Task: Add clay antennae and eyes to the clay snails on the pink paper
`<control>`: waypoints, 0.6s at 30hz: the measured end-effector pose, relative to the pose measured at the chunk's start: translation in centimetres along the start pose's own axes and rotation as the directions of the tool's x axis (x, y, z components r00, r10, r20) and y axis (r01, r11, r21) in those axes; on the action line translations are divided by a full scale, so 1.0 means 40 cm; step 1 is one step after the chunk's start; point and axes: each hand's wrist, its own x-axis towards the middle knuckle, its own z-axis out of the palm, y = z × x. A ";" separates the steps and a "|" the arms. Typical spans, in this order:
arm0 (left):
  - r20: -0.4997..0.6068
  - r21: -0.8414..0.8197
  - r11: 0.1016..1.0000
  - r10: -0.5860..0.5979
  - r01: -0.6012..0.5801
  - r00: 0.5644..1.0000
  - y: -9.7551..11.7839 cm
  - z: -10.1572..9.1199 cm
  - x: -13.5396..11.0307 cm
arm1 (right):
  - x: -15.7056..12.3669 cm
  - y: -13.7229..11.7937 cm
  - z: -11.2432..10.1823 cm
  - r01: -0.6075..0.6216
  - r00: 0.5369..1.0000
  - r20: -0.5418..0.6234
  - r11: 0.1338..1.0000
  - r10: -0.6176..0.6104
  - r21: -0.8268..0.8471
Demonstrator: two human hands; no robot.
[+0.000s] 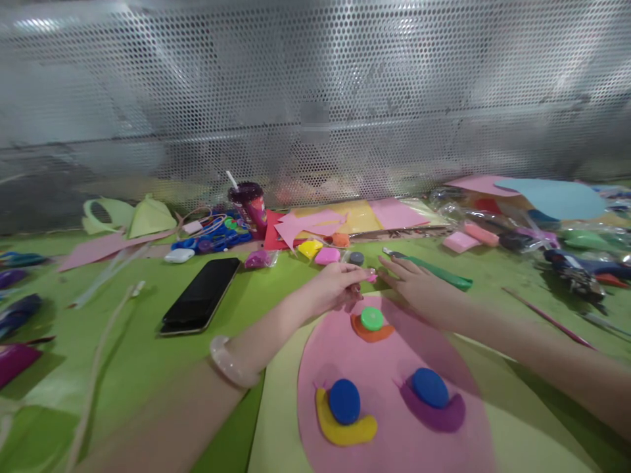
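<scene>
Fingers (355, 284) of left hand (335, 289) pinch a small pink clay bit (371, 278) at the far edge of the pink oval sheet (394, 420) (mid-surface); right hand (419, 286) lies open, flat beside it. Judged step: shaping the piece; next, careful placing near the green-orange snail (372, 323).

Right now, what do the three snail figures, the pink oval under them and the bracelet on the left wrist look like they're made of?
The snail figures look like modelling clay: matte, soft-edged, hand-rolled lumps with flattened disc shells. The pink oval seems to be craft paper or thin foam: flat, dull, cleanly cut edge. The bracelet appears to be translucent stone or plastic: pale, glossy and smooth; which one cannot be told.
</scene>
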 end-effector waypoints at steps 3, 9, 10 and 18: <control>0.004 -0.016 1.000 0.009 -0.009 1.000 -0.002 0.000 0.004 | 0.001 -0.004 0.002 -0.032 0.997 0.069 0.996 0.038 -0.087; -0.005 0.049 0.999 -0.017 0.018 1.000 0.005 -0.001 -0.002 | -0.003 0.001 -0.017 -0.014 0.995 0.095 0.998 0.019 -0.053; -0.006 0.051 0.999 -0.017 0.017 1.000 0.005 -0.001 -0.004 | -0.003 0.001 -0.019 -0.011 0.995 0.097 0.999 0.015 -0.043; -0.041 0.064 0.997 -0.037 0.040 0.998 0.002 -0.002 0.001 | 0.002 -0.005 -0.010 -0.006 0.995 0.095 1.000 0.007 -0.010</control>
